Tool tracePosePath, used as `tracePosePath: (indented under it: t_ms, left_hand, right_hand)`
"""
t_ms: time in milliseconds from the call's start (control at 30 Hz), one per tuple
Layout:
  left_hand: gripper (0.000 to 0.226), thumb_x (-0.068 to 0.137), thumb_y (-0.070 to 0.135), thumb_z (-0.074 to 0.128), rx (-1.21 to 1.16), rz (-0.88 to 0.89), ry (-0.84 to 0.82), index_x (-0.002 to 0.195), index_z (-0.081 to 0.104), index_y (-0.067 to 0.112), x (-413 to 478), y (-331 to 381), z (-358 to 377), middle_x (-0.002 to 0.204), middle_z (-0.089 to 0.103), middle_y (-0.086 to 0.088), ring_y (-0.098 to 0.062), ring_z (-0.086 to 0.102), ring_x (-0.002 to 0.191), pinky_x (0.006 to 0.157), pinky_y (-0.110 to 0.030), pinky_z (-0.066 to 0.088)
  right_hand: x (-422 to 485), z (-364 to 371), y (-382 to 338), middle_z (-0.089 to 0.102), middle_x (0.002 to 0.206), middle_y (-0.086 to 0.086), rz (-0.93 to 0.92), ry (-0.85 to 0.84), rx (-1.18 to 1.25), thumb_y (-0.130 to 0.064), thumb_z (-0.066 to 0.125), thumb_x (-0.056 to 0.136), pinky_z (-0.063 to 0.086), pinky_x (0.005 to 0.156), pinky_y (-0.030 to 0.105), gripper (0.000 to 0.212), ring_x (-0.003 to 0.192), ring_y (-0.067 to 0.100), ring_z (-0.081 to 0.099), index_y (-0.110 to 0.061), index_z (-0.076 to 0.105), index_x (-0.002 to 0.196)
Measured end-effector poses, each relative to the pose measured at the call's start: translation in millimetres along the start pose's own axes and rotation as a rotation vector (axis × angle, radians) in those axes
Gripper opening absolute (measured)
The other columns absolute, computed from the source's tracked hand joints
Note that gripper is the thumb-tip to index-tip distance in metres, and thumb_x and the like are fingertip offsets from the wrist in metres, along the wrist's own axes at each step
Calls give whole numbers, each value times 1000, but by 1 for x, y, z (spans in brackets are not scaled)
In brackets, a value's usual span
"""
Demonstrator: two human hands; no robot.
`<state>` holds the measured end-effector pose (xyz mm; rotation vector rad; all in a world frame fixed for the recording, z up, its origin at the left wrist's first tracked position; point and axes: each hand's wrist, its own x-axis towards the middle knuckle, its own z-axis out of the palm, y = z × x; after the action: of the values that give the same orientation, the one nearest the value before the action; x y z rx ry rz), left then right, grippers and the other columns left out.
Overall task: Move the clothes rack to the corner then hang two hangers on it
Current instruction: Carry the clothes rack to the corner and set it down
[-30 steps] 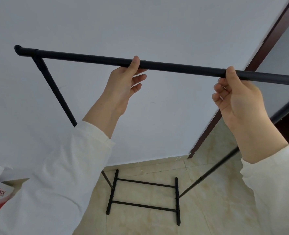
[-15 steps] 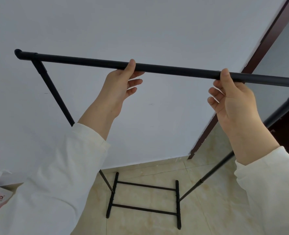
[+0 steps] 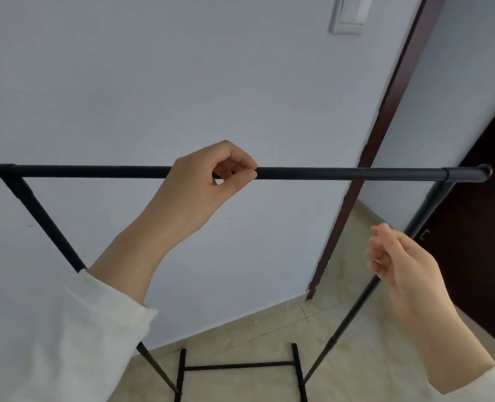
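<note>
A black metal clothes rack stands before a pale wall, its top bar running level across the view. Its two slanted uprights run down to a base frame on the tiled floor. My left hand is curled around the middle of the top bar, thumb and fingertips meeting over it. My right hand hangs free below the bar, in front of the right upright, fingers loosely curled and holding nothing. No hangers are in view.
A dark brown door frame rises at the right, with a dark door beyond it. A white wall switch sits high on the wall. Beige floor tiles lie around the rack's base.
My right hand has let go of the top bar and dropped below it. The left hand's grip has closed around the bar. The view has shifted, so the rack's right end now shows.
</note>
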<state>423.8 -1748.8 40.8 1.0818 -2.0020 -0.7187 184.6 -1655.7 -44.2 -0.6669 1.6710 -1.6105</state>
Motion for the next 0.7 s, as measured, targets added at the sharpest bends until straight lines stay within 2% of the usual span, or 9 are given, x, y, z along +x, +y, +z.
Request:
tracePosePath:
  t_ms: [67, 133, 200, 267, 367, 467, 600, 700]
  left_hand:
    - [9, 83, 29, 60, 87, 108, -2, 91, 64, 30, 11, 10, 7, 81, 62, 23, 10, 53, 74, 65, -1, 37]
    - [16, 83, 32, 60, 175, 212, -24, 98, 63, 30, 24, 20, 18, 96, 63, 17, 3, 53, 86, 72, -8, 38]
    - [23, 83, 36, 58, 264, 292, -56, 105, 61, 32, 37, 29, 32, 103, 62, 16, -2, 52, 94, 78, -18, 41]
    - [27, 84, 40, 56, 343, 347, -94, 110, 59, 32, 45, 38, 48, 106, 61, 16, -5, 51, 98, 76, -18, 37]
    - [33, 83, 44, 54, 424, 420, -141, 113, 58, 32, 57, 51, 73, 110, 61, 14, -8, 52, 101, 75, -19, 32]
    - [34, 83, 49, 52, 488, 470, -160, 111, 58, 31, 65, 56, 90, 108, 62, 13, -9, 53, 99, 76, -21, 30]
    - [26, 82, 50, 51, 494, 491, -140, 95, 64, 30, 74, 58, 101, 93, 61, 11, -11, 51, 91, 64, -21, 30]
    - [24, 81, 49, 53, 494, 496, -114, 91, 65, 31, 83, 61, 100, 88, 56, 13, -10, 50, 88, 65, -10, 28]
  right_hand:
    - [2, -19, 9, 60, 65, -5, -42, 123, -34, -30, 54, 86, 46, 72, 26, 15, 71, 14, 52, -19, 63, 82]
    - [8, -32, 13, 57, 69, -4, -111, 227, -110, -29, 54, 87, 49, 63, 18, 18, 69, 13, 52, -15, 63, 91]
    - [17, -42, 15, 57, 73, -3, -195, 266, -225, -28, 55, 87, 47, 53, 5, 24, 67, 11, 53, -12, 62, 103]
    - [25, -48, 16, 57, 74, -3, -244, 248, -366, -26, 56, 86, 43, 51, 1, 27, 65, 11, 53, -12, 61, 108]
    - [36, -60, 18, 59, 79, 4, -243, 196, -512, -29, 60, 83, 46, 55, 12, 33, 69, 19, 55, -18, 58, 114]
    - [45, -68, 18, 60, 80, 3, -215, 141, -556, -30, 61, 81, 40, 57, 21, 34, 73, 21, 56, -23, 55, 114]
    - [59, -79, 19, 59, 73, -1, -253, 44, -610, -24, 61, 82, 38, 59, 19, 19, 66, 14, 52, -26, 57, 100]
    - [71, -83, 17, 61, 72, 2, -305, 17, -559, -21, 61, 83, 40, 61, 22, 15, 65, 16, 52, -35, 58, 86]
